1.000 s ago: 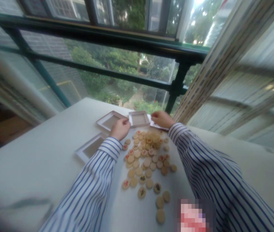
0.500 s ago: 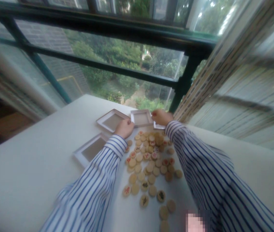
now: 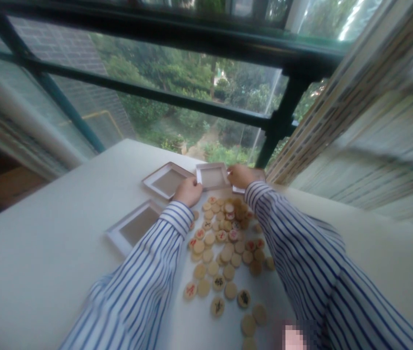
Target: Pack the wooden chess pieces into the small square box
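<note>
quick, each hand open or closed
Left hand: curled at left edge of the middle box; grip unclear.
Right hand: curled at its right edge; grip unclear.

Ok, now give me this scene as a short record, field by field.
Left hand: at the near left corner of the middle tray
Right hand: at that tray's right side
Grip: too blurred to tell
Left-side trays: two, shallow
Right tray: partly hidden by the right hand
Round pieces: many, loose on the white table, some marked red or black
Sleeves: striped
Beyond: dark green railing, greenery
</note>
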{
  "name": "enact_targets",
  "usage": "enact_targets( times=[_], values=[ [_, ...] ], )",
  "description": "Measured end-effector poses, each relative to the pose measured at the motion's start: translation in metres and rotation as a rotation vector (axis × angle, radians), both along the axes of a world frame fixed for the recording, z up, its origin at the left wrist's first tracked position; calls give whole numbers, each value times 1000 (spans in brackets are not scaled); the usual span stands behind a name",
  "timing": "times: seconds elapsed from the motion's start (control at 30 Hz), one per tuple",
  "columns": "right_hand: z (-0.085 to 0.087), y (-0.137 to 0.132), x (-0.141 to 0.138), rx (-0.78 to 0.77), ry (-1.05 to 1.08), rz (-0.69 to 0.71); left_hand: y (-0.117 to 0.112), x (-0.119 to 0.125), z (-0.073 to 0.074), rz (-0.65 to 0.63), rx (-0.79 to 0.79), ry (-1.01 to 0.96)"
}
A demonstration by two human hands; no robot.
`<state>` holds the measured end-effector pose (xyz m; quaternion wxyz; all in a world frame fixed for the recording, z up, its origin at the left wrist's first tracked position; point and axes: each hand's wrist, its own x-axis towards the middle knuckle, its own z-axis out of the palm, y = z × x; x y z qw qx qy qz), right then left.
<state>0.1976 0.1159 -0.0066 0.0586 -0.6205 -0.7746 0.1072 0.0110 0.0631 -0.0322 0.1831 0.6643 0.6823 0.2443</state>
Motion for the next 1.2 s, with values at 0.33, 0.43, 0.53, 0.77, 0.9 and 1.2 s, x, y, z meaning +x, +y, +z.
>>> enact_targets(
  times=[0.33, 0.43, 0.53, 0.77, 0.9, 1.2],
  values=[
    [2, 1, 0, 8, 21, -6, -2, 2, 4, -3, 21, 8],
    [6, 3, 0, 9, 34, -4, -2, 2, 9, -4, 30, 10],
    [12, 2, 1, 14, 49, 2, -3, 2, 15, -2, 35, 15],
    [32, -8, 5, 67, 94, 21, -8, 2, 30, 32, 73, 18],
    [42, -14, 7, 95, 111, 16, -11, 3, 39, 42, 98, 21],
    [60, -26, 11, 145, 156, 16, -25, 6, 58, 56, 145, -34]
  ],
)
